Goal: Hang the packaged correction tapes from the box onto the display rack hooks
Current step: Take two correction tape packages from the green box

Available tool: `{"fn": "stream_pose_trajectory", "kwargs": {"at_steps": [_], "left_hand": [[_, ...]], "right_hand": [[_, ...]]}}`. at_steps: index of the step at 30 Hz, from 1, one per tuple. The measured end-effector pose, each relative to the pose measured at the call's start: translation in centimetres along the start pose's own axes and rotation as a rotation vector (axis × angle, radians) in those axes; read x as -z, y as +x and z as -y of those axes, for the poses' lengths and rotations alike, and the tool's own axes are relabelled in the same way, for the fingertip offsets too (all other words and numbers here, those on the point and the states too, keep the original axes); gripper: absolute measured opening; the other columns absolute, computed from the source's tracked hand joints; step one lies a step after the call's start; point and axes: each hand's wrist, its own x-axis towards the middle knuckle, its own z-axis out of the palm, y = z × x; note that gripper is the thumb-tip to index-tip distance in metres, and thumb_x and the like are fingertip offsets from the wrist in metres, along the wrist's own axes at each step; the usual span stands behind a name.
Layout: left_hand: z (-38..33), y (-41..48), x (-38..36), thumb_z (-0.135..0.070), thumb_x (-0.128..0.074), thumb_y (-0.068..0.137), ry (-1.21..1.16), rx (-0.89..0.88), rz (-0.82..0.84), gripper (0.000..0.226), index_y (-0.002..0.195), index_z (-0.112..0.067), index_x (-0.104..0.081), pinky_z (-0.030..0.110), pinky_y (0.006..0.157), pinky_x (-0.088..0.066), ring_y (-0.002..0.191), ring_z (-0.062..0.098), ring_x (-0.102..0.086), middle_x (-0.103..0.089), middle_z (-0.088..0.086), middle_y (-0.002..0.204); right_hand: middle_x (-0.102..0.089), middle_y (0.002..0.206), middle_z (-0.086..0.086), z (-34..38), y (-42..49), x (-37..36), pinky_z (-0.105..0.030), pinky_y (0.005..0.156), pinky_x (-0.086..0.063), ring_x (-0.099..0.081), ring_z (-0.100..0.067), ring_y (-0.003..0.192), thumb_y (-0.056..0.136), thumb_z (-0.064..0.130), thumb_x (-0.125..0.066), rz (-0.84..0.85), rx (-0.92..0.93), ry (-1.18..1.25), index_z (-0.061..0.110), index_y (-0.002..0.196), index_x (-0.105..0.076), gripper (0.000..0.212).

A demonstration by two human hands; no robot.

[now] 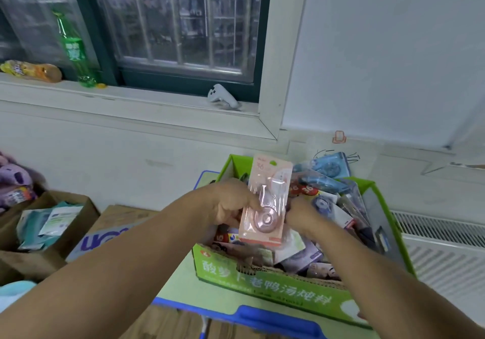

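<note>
A green cardboard box (262, 283) full of several packaged correction tapes sits on a small green table with a blue rim (262, 317). My left hand (231, 202) grips a pink packaged correction tape (267, 202), held upright above the box with my thumb across its front. My right hand (301, 214) is just right of the pink pack at its edge, fingers curled down among the packs; what it holds is hidden. Blue packs (328, 173) stand at the box's far side. No display rack is in view.
Brown cardboard boxes (47, 233) with teal packets stand on the floor at left. On the window sill are a green bottle (74, 49), a snack bag (31, 70) and a white controller (221, 97). A radiator grille (441, 231) runs along the right.
</note>
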Motion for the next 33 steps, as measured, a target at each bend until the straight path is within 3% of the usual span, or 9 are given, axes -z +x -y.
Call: {"fn": "stream_pose_trajectory", "kwargs": {"at_steps": [3, 7, 11, 17, 21, 24, 27, 29, 33], "left_hand": [[-0.4, 0.4, 0.0, 0.011, -0.052, 0.082, -0.126, -0.116, -0.015, 0.027, 0.101, -0.005, -0.062, 0.034, 0.073, -0.05, 0.084, 0.028, -0.06, -0.062, 0.016, 0.092], [-1.5, 0.9, -0.9, 0.005, -0.051, 0.089, -0.346, -0.234, -0.018, 0.022, 0.102, -0.009, -0.062, 0.027, 0.058, -0.054, 0.072, 0.02, -0.064, -0.067, 0.01, 0.087], [-2.5, 1.5, -2.6, -0.004, -0.056, 0.091, -0.379, -0.284, 0.048, 0.021, 0.11, -0.004, -0.063, 0.034, 0.073, -0.055, 0.083, 0.023, -0.065, -0.069, 0.012, 0.098], [-3.6, 2.1, -4.5, -0.007, -0.057, 0.091, -0.405, -0.323, 0.136, 0.023, 0.114, -0.005, -0.062, 0.042, 0.085, -0.053, 0.091, 0.027, -0.065, -0.068, 0.015, 0.107], [-4.2, 2.0, -5.8, -0.003, -0.055, 0.091, -0.371, -0.339, 0.304, 0.015, 0.102, -0.004, -0.064, 0.031, 0.062, -0.06, 0.072, 0.02, -0.069, -0.072, 0.011, 0.09], [-3.9, 1.3, -7.0, -0.006, -0.055, 0.09, -0.35, -0.34, 0.437, 0.016, 0.102, -0.004, -0.065, 0.039, 0.072, -0.058, 0.077, 0.023, -0.069, -0.072, 0.014, 0.093], [-3.0, 0.7, -8.9, -0.015, -0.048, 0.096, -0.312, -0.307, 0.545, 0.029, 0.121, -0.003, -0.057, 0.049, 0.085, -0.051, 0.093, 0.03, -0.064, -0.066, 0.019, 0.114], [-2.3, 0.2, -10.8, -0.021, -0.047, 0.097, -0.294, -0.273, 0.629, 0.032, 0.123, -0.005, -0.055, 0.053, 0.077, -0.055, 0.094, 0.033, -0.065, -0.066, 0.019, 0.114], [-0.9, -2.4, -16.0, -0.026, -0.043, 0.098, -0.298, -0.235, 0.827, 0.028, 0.112, -0.009, -0.06, 0.042, 0.059, -0.059, 0.078, 0.026, -0.072, -0.073, 0.012, 0.096]], "right_hand": [[-0.052, 0.069, -0.001, -0.3, -1.5, 5.9, -0.02, 0.047, -0.038, -0.047, -0.012, 0.06, 0.089, 0.011, -0.064, -0.133, 0.014, 0.217, 0.015, 0.073, -0.054, 0.019], [-0.057, 0.06, 0.0, -2.4, -3.8, 10.8, -0.02, 0.048, -0.035, -0.046, -0.012, 0.05, 0.09, 0.01, -0.062, -0.288, 0.066, 0.509, 0.013, 0.076, -0.058, 0.015], [-0.038, 0.044, 0.005, -4.1, -5.5, 12.2, -0.021, 0.042, -0.019, -0.022, -0.011, 0.04, 0.092, 0.011, -0.06, -0.302, 0.058, 0.86, 0.017, 0.071, -0.057, 0.022], [-0.034, 0.038, 0.008, -4.8, -9.5, 12.2, -0.023, 0.042, -0.02, -0.022, -0.01, 0.035, 0.093, 0.011, -0.059, -0.438, -0.006, 0.891, 0.017, 0.07, -0.052, 0.025], [-0.032, 0.044, 0.002, -5.7, -12.8, 11.3, -0.021, 0.042, -0.022, -0.024, -0.01, 0.034, 0.092, 0.011, -0.061, -0.589, -0.056, 0.918, 0.011, 0.075, -0.053, 0.019], [-0.031, 0.043, 0.004, -6.1, -15.9, 9.9, -0.021, 0.044, -0.02, -0.022, -0.009, 0.034, 0.093, 0.012, -0.06, -0.669, -0.144, 0.983, 0.013, 0.077, -0.055, 0.017], [-0.033, 0.049, 0.002, -6.7, -19.6, 7.8, -0.017, 0.041, -0.017, -0.022, -0.008, 0.035, 0.093, 0.011, -0.06, -0.774, -0.225, 1.083, 0.014, 0.074, -0.053, 0.021], [-0.039, 0.052, -0.001, -7.7, -22.6, 6.0, -0.014, 0.038, -0.018, -0.024, -0.007, 0.034, 0.092, 0.011, -0.06, -0.853, -0.285, 1.116, 0.014, 0.075, -0.055, 0.019], [-0.046, 0.061, -0.009, -9.7, -29.8, 4.0, -0.014, 0.038, -0.018, -0.027, -0.009, 0.035, 0.091, 0.013, -0.061, -1.037, -0.402, 1.144, 0.015, 0.075, -0.057, 0.017]]}}
